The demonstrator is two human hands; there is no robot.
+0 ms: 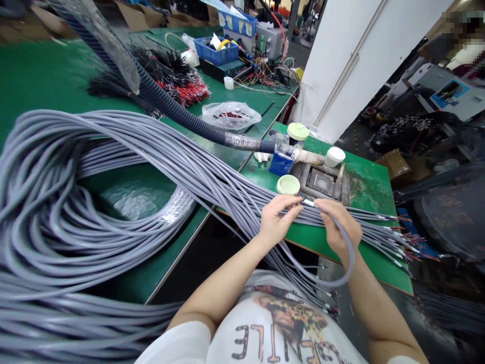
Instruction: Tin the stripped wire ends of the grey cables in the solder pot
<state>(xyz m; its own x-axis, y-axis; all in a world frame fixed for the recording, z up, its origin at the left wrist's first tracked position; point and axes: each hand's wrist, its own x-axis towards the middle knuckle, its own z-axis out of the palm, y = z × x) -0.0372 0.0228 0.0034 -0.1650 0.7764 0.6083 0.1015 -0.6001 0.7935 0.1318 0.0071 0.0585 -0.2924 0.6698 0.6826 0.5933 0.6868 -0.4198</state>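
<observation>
Left hand [275, 220] pinching grey sheathed cable [350, 268] near white-sleeved end; right hand [341, 230] clenched just behind it. Cable axis runs roughly 10-to-4 o'clock, tail looping toward 4; left hand nearer tip. Pale green lid [288, 184] just beyond, 11 o'clock; metal mould block [320, 182] at 12; grey cable bundle [113, 151] at 9, on green workbench [371, 202].

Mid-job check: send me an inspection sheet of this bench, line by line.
surface: green workbench, stained around a metal plate.
job's things: grey cable with a white-sleeved end.
clutter: blue crate, plastic bag, lidded tub.
grippers: left hand and right hand both pinch the grey cable.
cables: large grey cable bundle spilling across the benches; black corrugated hose; red-and-black wire bunch.
surroundings: white pillar, cardboard boxes.
</observation>
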